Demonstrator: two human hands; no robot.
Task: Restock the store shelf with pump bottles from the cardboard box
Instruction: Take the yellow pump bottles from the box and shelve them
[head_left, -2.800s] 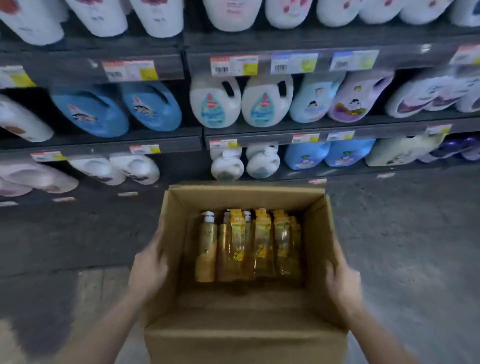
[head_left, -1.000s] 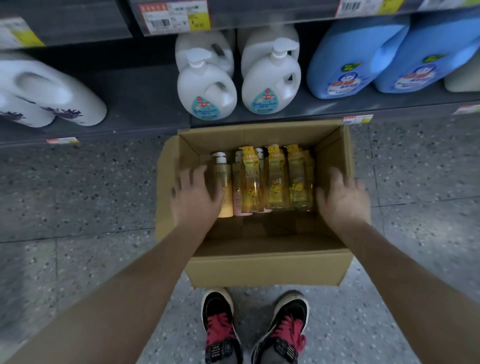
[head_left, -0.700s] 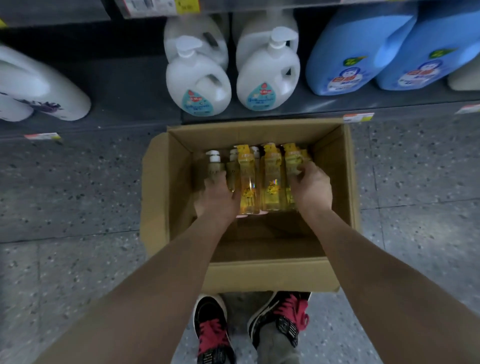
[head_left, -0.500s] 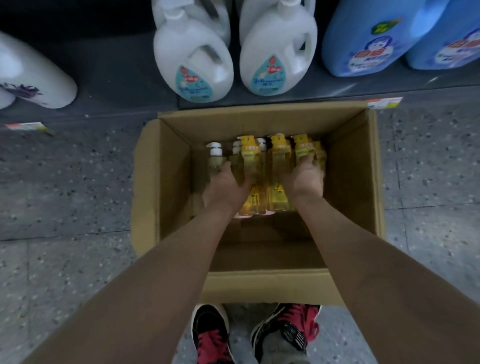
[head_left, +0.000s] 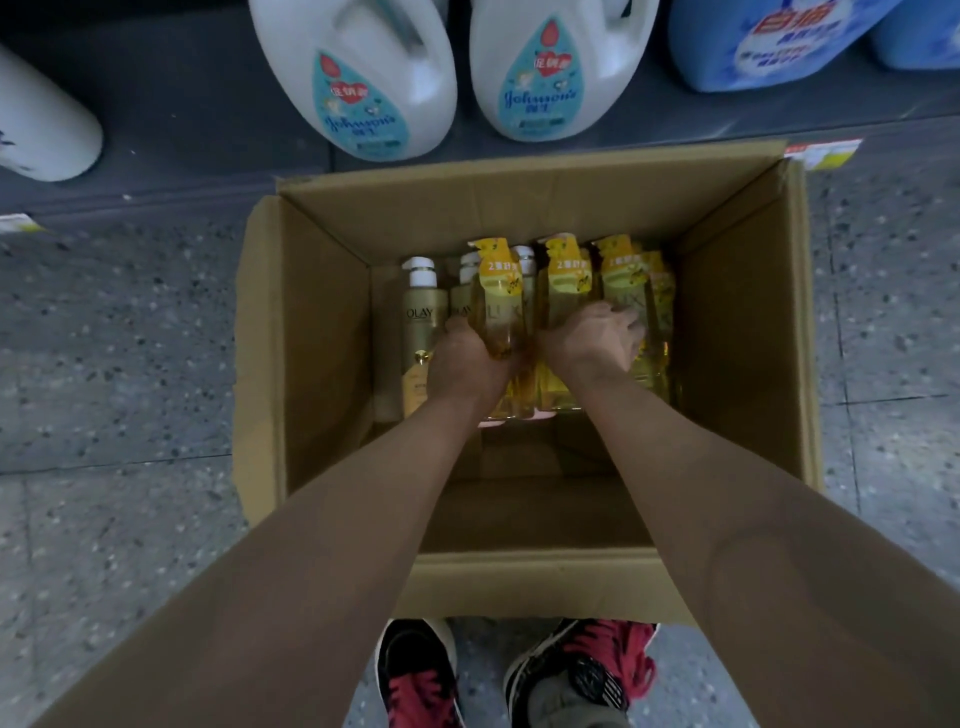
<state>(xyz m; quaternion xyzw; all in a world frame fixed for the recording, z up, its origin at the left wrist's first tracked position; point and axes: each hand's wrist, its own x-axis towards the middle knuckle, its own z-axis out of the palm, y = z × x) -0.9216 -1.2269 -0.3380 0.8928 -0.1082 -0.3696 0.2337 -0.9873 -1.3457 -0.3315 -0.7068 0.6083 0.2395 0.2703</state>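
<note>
Both hands reached into an open cardboard box (head_left: 524, 208) of pump bottles standing on the speckled floor (head_left: 114, 364).

From left: a gold bottle (head_left: 418, 332) marked OLAY, with a white pump, stood upright against the box's far wall; the left hand (head_left: 467, 364) was wrapped around a clear yellow bottle (head_left: 501, 306) with a yellow neck tag; the right hand (head_left: 592, 343) was curled over the neighbouring yellow bottles (head_left: 631, 291), fingers bent around them. Behind the box, white jugs (head_left: 358, 73) stood on the bottom shelf (head_left: 182, 104).
</note>
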